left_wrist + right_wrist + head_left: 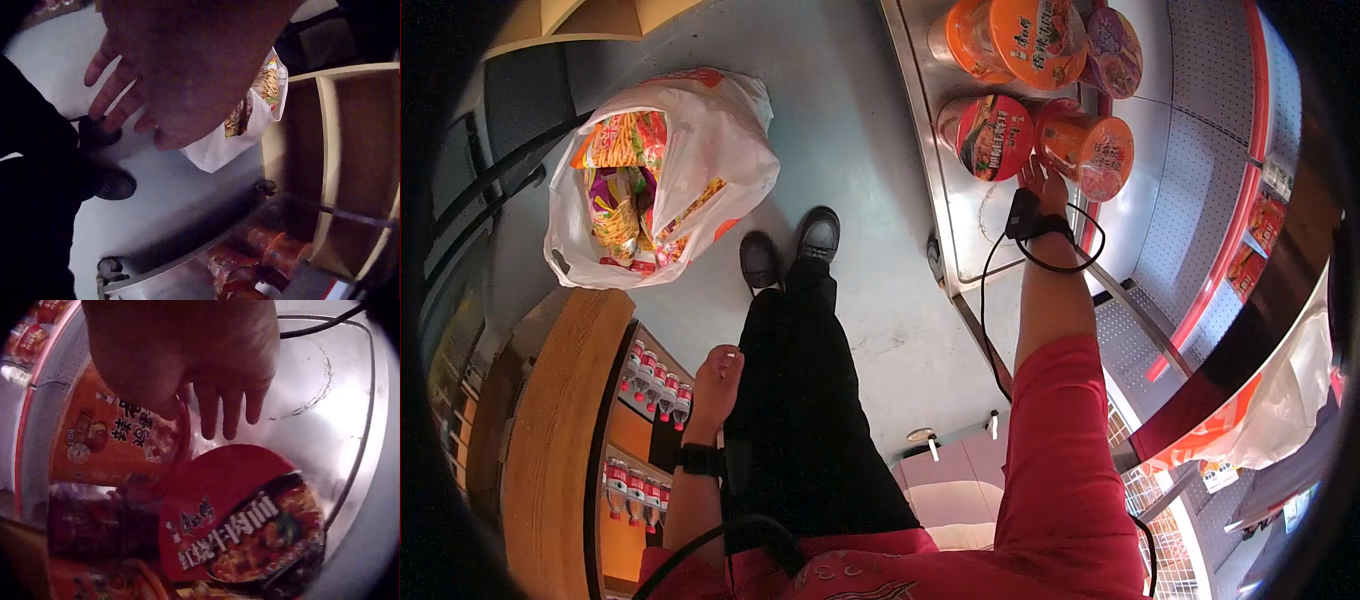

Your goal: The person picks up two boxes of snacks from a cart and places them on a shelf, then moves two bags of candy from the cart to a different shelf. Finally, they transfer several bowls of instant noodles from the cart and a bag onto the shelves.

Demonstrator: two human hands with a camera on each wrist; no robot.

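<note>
My right hand [1045,190] reaches over a metal cart top [990,225] to a group of instant noodle tubs. Its fingers are straight in the right wrist view, with the thumb side right at an orange tub [94,437]. Just beyond the fingertips is a red-lidded beef noodle tub [237,512]. More orange tubs [1035,40] and a purple-lidded tub [1113,55] stand behind these. Low beside my leg hangs my left hand [716,388], its fingers loosely bent and nothing in them. The left wrist view shows the same hand [181,81] above the floor.
A white plastic bag [725,150] full of noodle packets sits on the floor at the left. Near my left arm is a wooden shelf unit [560,400] with small bottles [658,390]. Perforated shelving [1215,190] with a red edge lies beyond the cart. A black cable [983,320] trails from my right wrist.
</note>
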